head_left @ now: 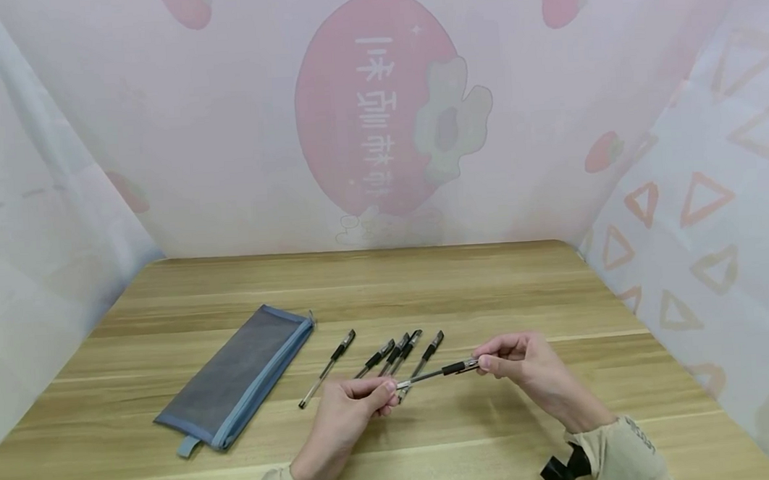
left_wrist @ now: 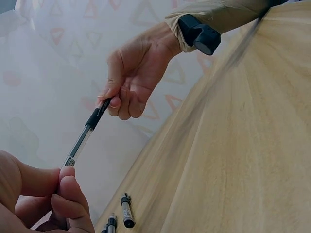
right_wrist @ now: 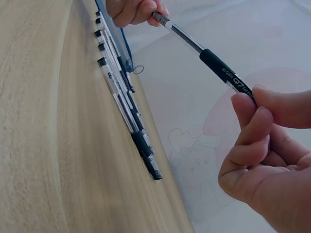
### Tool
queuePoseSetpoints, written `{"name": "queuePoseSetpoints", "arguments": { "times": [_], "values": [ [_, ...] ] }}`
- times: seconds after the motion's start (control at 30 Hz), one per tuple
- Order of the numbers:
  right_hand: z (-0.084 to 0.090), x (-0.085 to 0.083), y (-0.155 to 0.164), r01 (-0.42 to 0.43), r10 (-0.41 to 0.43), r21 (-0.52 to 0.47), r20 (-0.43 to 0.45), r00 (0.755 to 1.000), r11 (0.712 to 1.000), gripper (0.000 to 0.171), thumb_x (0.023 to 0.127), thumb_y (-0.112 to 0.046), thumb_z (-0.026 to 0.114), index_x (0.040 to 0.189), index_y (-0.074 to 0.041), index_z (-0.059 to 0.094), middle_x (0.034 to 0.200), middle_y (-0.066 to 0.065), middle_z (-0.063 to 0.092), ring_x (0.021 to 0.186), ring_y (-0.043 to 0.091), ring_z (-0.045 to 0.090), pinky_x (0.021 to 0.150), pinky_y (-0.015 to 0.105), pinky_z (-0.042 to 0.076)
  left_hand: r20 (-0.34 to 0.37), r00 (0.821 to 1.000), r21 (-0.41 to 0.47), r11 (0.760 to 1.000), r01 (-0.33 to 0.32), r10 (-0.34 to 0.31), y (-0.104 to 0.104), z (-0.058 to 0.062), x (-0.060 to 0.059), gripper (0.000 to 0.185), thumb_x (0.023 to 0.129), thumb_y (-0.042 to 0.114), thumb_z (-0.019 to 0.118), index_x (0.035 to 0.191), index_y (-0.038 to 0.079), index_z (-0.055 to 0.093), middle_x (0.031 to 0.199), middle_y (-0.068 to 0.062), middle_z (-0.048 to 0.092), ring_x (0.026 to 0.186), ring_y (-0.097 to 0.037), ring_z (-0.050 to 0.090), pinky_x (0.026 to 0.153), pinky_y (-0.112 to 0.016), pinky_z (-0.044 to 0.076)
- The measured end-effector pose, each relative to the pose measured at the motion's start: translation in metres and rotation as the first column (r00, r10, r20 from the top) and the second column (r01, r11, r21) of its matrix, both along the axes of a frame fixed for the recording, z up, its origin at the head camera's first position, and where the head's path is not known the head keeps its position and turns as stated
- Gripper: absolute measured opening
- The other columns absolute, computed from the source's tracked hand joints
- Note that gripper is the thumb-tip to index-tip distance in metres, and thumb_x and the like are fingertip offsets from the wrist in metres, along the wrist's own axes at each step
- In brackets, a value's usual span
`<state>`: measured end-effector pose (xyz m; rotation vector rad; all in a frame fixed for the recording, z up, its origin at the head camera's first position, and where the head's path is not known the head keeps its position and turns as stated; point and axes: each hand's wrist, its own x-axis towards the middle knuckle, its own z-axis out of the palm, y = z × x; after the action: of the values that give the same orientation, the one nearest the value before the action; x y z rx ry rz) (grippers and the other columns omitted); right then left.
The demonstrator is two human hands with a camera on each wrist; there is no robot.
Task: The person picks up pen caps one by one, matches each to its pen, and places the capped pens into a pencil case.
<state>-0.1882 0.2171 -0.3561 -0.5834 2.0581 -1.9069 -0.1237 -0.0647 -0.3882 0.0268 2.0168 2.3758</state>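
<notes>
- Right of the grey mesh pouch (head_left: 225, 379), one pen (head_left: 453, 368) is held raised above the wooden table (head_left: 478, 286), well apart from the pouch.
- Clear-barrelled end, nearer the pouch: pinched between thumb and fingers of the left hand (head_left: 349, 414).
- Dark-gripped end, farther from the pouch: pinched between thumb and fingers of the right hand (head_left: 534, 373). Pale lettering is seen on the black grip, right wrist view.
- Near the pouch's right side, a lone pen (head_left: 339, 350) is laid on the wood, its dark grip pointed away from the person.
- Farther right of the pouch, three close-set pens (head_left: 396, 351) are laid, then an outermost pen (head_left: 431, 348), partly covered by the held one.
- Pouch laid flat; blue zip edge (head_left: 264, 382) turned toward the pens.
- Behind the pouch, a pale printed backdrop (head_left: 222, 132) is seen.
</notes>
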Motion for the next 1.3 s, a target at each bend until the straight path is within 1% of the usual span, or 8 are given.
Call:
{"name": "queuePoseSetpoints", "arguments": {
  "times": [0.13, 0.3, 0.47, 0.6, 0.73, 0.87, 1.0, 1.3],
  "values": [
    [0.001, 0.0, 0.001, 0.007, -0.007, 0.021, -0.001, 1.0, 1.0, 0.018, 0.089, -0.004, 0.071, 0.102, 0.008, 0.068, 0.093, 0.011, 0.07, 0.083, 0.018, 0.066, 0.073, 0.026, 0.053, 0.006, 1.0, -0.02, 1.0, 0.004, -0.003, 0.0, -0.002, 0.0, 0.015, 0.09, 0.0, 0.07, 0.1, -0.01, 0.073, 0.083, -0.018, 0.071, 0.069, -0.012, 0.063, 0.063, -0.021, 0.054],
    [0.001, -0.001, 0.003, 0.015, -0.015, 0.052, 0.009, 1.0, 0.999, 0.02, 0.09, -0.005, 0.07, 0.104, 0.009, 0.067, 0.094, 0.012, 0.069, 0.085, 0.02, 0.065, 0.075, 0.029, 0.053, 0.002, 1.0, -0.023, 1.0, 0.009, -0.009, 0.001, -0.003, -0.001, 0.015, 0.089, 0.001, 0.071, 0.099, -0.01, 0.073, 0.083, -0.018, 0.071, 0.07, -0.012, 0.064, 0.064, -0.022, 0.054],
    [0.0, -0.004, 0.007, 0.005, -0.006, 0.048, 0.024, 1.0, 0.999, 0.022, 0.089, -0.007, 0.071, 0.105, 0.008, 0.067, 0.093, 0.011, 0.07, 0.085, 0.018, 0.065, 0.077, 0.03, 0.053, 0.0, 1.0, -0.017, 0.999, 0.03, -0.03, 0.001, -0.001, 0.0, 0.016, 0.089, 0.003, 0.072, 0.099, -0.009, 0.073, 0.084, -0.019, 0.071, 0.071, -0.014, 0.065, 0.065, -0.023, 0.056],
    [-0.002, -0.007, 0.012, -0.022, 0.021, 0.046, 0.029, 0.999, 0.999, 0.023, 0.089, -0.008, 0.072, 0.106, 0.008, 0.068, 0.094, 0.01, 0.071, 0.085, 0.018, 0.065, 0.077, 0.03, 0.053, 0.014, 0.999, -0.005, 0.999, 0.043, -0.043, 0.002, 0.002, 0.001, 0.017, 0.089, 0.005, 0.073, 0.099, -0.008, 0.074, 0.085, -0.019, 0.071, 0.07, -0.014, 0.065, 0.064, -0.023, 0.055],
    [-0.003, -0.01, 0.015, -0.03, 0.028, 0.105, 0.014, 1.0, 0.994, 0.026, 0.09, -0.011, 0.072, 0.108, 0.007, 0.067, 0.098, 0.013, 0.071, 0.088, 0.021, 0.065, 0.078, 0.032, 0.053, 0.016, 0.998, 0.008, 0.999, 0.053, -0.053, 0.002, 0.003, 0.0, 0.018, 0.088, 0.006, 0.074, 0.099, -0.009, 0.073, 0.084, -0.018, 0.071, 0.07, -0.014, 0.065, 0.063, -0.023, 0.055],
    [-0.001, -0.014, 0.016, -0.016, 0.015, 0.175, 0.007, 1.0, 0.984, 0.031, 0.09, -0.015, 0.072, 0.111, 0.007, 0.066, 0.103, 0.021, 0.069, 0.091, 0.03, 0.064, 0.081, 0.037, 0.053, 0.016, 0.998, 0.03, 0.997, 0.066, -0.067, 0.004, 0.003, 0.0, 0.019, 0.088, 0.006, 0.074, 0.1, -0.009, 0.073, 0.084, -0.016, 0.071, 0.071, -0.015, 0.065, 0.063, -0.022, 0.054],
    [0.002, -0.018, 0.017, -0.011, 0.008, 0.223, 0.012, 1.0, 0.975, 0.031, 0.09, -0.018, 0.073, 0.111, 0.004, 0.068, 0.103, 0.025, 0.067, 0.092, 0.034, 0.062, 0.082, 0.041, 0.053, 0.017, 0.997, 0.03, 0.997, 0.076, -0.076, 0.007, 0.002, 0.0, 0.02, 0.088, 0.007, 0.074, 0.1, -0.008, 0.073, 0.084, -0.016, 0.072, 0.072, -0.016, 0.066, 0.063, -0.021, 0.054],
    [-0.001, -0.031, 0.017, -0.028, 0.022, 0.246, 0.027, 0.999, 0.969, 0.036, 0.09, -0.016, 0.073, 0.114, 0.009, 0.065, 0.102, 0.024, 0.066, 0.091, 0.035, 0.061, 0.081, 0.041, 0.053, 0.044, 0.993, 0.059, 0.993, 0.107, -0.11, 0.012, -0.002, 0.001, 0.023, 0.089, 0.009, 0.074, 0.104, -0.008, 0.072, 0.087, -0.017, 0.072, 0.072, -0.015, 0.067, 0.061, -0.019, 0.053]
  ]
}}
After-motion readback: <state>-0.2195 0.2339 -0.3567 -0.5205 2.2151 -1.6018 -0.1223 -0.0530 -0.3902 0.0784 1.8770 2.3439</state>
